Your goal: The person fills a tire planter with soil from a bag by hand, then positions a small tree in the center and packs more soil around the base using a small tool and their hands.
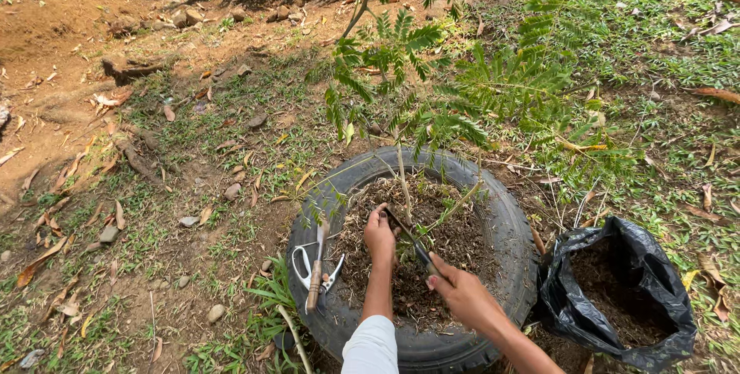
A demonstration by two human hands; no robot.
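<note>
An old black tyre (501,212) lies on the ground, filled with dark soil and dry litter (455,243). A young feathery-leaved sapling (401,166) grows from its middle. My left hand (379,237) rests on the soil by the stem's foot, fingers curled shut; whatever is inside them is hidden. My right hand (462,294) grips a dark, narrow-bladed tool (407,237). The blade points up and left, and its tip reaches my left hand.
White-handled shears (302,267) and a wooden-handled tool (316,270) lie on the tyre's left rim. An open black plastic bag (570,304) of soil sits just right of the tyre. Around it are patchy grass, dry leaves, small stones and bare red earth (46,35).
</note>
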